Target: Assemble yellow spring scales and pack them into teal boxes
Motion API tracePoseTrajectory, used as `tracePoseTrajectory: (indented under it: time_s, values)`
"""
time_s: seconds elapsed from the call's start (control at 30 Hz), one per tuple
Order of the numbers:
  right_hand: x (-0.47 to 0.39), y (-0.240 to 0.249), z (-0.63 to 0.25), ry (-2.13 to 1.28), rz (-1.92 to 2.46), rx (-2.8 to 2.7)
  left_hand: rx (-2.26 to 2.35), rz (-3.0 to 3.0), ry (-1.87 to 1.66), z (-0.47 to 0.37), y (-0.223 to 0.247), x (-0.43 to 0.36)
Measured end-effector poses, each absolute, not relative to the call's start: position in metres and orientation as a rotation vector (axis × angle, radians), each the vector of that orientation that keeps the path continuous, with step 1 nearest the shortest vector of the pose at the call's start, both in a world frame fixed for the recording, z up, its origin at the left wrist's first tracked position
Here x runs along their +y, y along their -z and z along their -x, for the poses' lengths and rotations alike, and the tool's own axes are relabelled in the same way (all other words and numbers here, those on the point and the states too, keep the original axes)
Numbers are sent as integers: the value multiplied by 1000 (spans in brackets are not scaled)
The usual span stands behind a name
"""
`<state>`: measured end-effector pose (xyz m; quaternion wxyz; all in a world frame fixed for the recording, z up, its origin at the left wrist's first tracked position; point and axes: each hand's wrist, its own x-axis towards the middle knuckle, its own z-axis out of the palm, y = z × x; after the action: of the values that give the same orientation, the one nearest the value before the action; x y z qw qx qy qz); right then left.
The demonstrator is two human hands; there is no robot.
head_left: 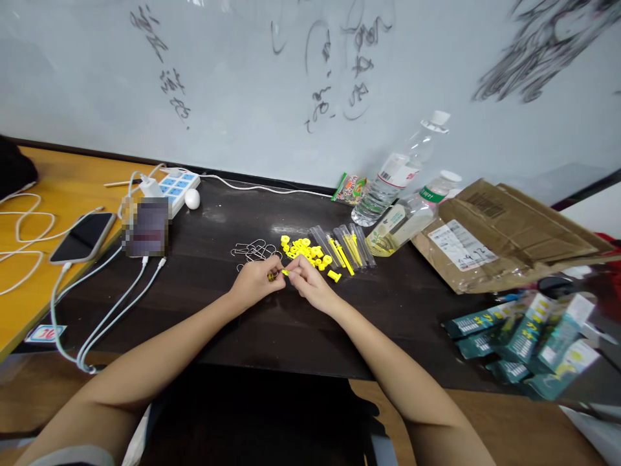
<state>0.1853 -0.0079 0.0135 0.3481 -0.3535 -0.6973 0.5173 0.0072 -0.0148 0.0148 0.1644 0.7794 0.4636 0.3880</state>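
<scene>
yellow piece (286,272) | bright, small, partly covered, finer shape unclear | hands (256,283): both narrowed, pinching it between them

wire clips (256,248): on table (388,336), just beyond left hand (256,281). small parts (303,248): on table, just beyond right hand (313,285). tubes (358,241), bottles (378,199), carton (495,226), boxes (526,329): right of right hand, tubes nearest. power strip (178,186), phone (83,237): well left of left hand.

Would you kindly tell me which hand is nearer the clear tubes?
Right. The right hand lies left of the clear tubes, toward the person; the left hand lies farther left.
</scene>
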Motion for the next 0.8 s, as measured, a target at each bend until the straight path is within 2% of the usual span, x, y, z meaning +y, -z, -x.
tracePoseTrajectory:
  time_s: [0.43, 0.63, 0.8]
  values:
    - [-5, -15, -187, -1089, 893, -1966, 1202, -1847, -1117, -7, -11, -13]
    - [-3, -15, -187, -1170, 870, -1932, 1201, -1968, -1102, -1, -5, -9]
    - [1, -7, -186, -1321, 894, -1819, 1019, -1791, -1058, 3, -4, -2]
